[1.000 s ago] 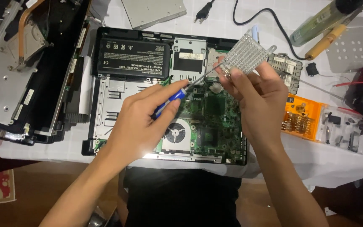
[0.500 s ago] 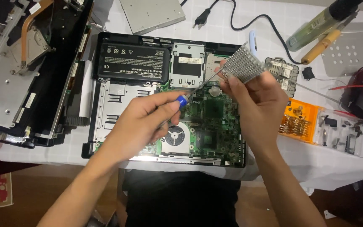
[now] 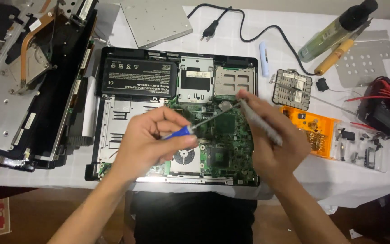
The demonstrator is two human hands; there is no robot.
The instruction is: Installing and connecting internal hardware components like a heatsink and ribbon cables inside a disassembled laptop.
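Left hand (image 3: 152,144) pinches a blue-handled screwdriver (image 3: 194,127), shaft angled far-right over the green motherboard (image 3: 224,135) of the opened laptop (image 3: 113,131), mid-table. Right hand (image 3: 274,140) closes on a flat grey metal plate (image 3: 260,123), seen edge-on, its far end touching the screwdriver tip. Risk — the tip could slip off the plate and gouge board components, or the thin plate could twist out of the fingers.
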